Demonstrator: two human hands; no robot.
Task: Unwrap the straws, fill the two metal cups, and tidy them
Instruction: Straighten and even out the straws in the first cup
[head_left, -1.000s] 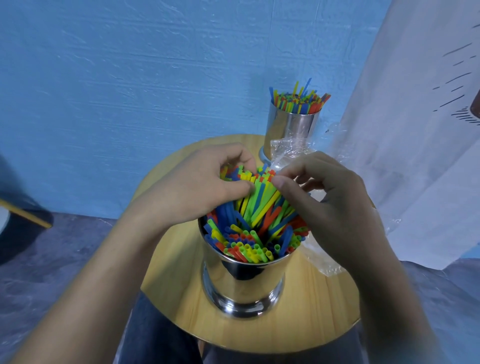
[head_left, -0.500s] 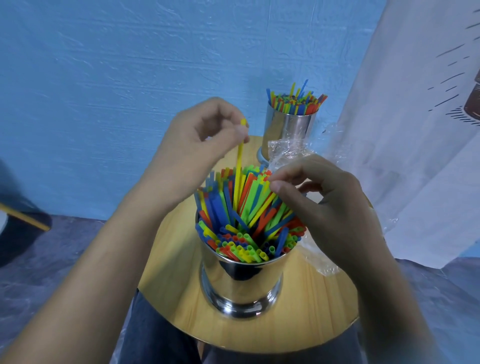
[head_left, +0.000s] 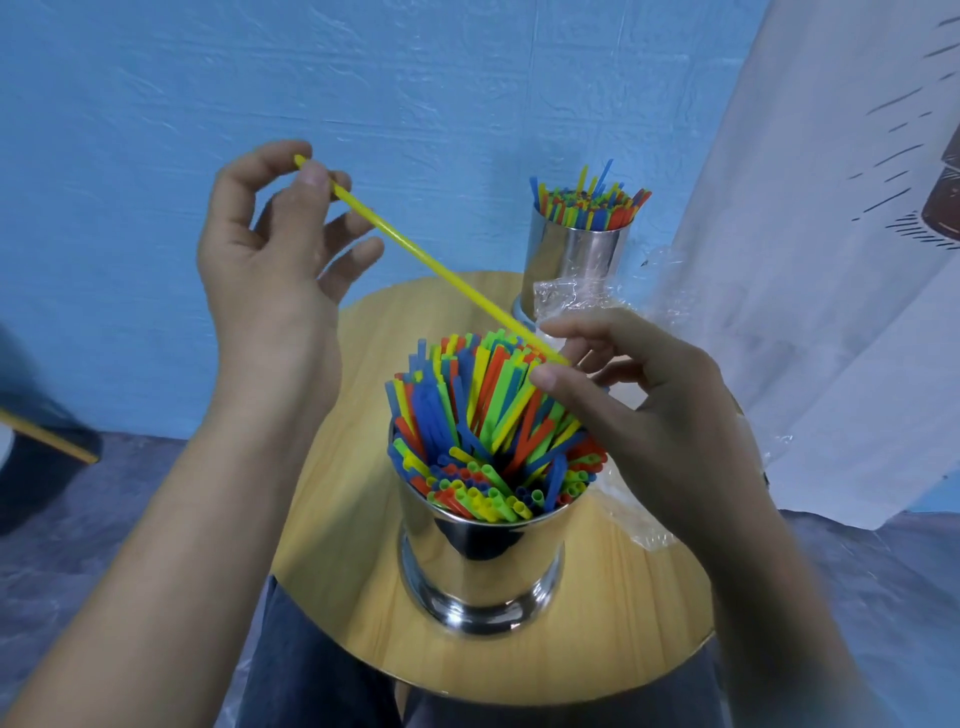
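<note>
A near metal cup (head_left: 480, 566) stands on the round wooden table (head_left: 343, 519), packed with coloured straws (head_left: 483, 415). A second metal cup (head_left: 571, 265), also full of straws, stands at the table's far edge. My left hand (head_left: 270, 260) is raised left of the near cup and pinches the top end of a single yellow straw (head_left: 415, 252) between thumb and fingertip. The straw slants down to the right, and its lower end meets my right hand (head_left: 639, 415), whose thumb and forefinger close around it just above the near cup's straws.
Crumpled clear plastic wrap (head_left: 582, 296) lies between the two cups and runs on behind my right hand to the table's right edge. A white cloth (head_left: 831, 260) hangs at the right. A blue wall stands behind the table.
My left hand has pulled one yellow straw up out of the near cup, lifted it left and tilted it. My right hand has taken its lower end.
</note>
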